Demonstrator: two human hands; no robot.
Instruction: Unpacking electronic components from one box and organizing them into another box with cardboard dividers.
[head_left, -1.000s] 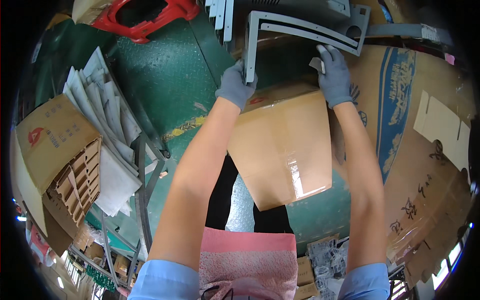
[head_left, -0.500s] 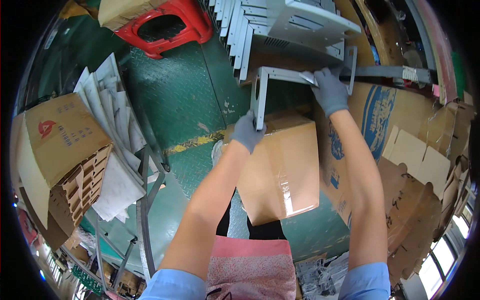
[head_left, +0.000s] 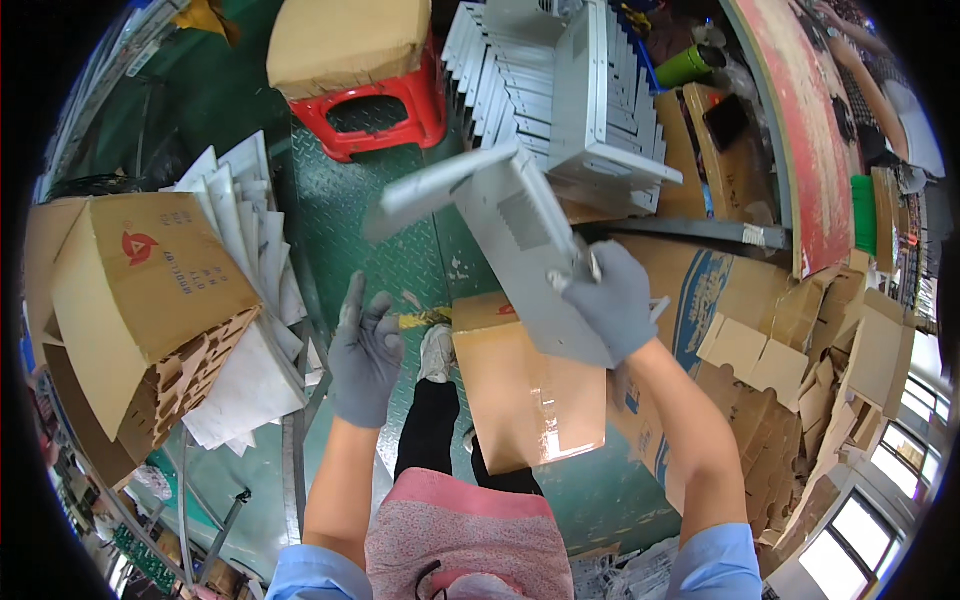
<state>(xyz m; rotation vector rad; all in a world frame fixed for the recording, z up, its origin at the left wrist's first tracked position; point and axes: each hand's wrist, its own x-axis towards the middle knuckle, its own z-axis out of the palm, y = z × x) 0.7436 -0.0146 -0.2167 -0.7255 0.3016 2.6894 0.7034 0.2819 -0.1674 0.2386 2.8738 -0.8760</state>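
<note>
My right hand (head_left: 612, 305), in a grey glove, grips a grey bent sheet-metal panel (head_left: 525, 270) by its near right edge. The panel has a vented patch and a folded flange at its far end, blurred by motion. It hangs tilted over the far part of a taped cardboard box (head_left: 530, 400). A small shiny metal piece shows at the thumb of that hand; its kind I cannot make out. My left hand (head_left: 366, 355), also gloved, is raised left of the box with fingers apart, touching nothing. Beyond the panel stands a row of similar metal panels (head_left: 505, 85).
A red stool (head_left: 425, 95) with a cardboard piece (head_left: 350, 45) on top stands at the far left of the panels. An open carton (head_left: 175, 265) and white sheets (head_left: 240, 385) sit on the left. Flattened cardboard (head_left: 740, 430) leans at right; another person's arm (head_left: 870, 90) shows far right.
The metal panel has come away from the row toward me and turned in my right hand. My left hand has let go of it and moved left, opening. The view has shifted.
</note>
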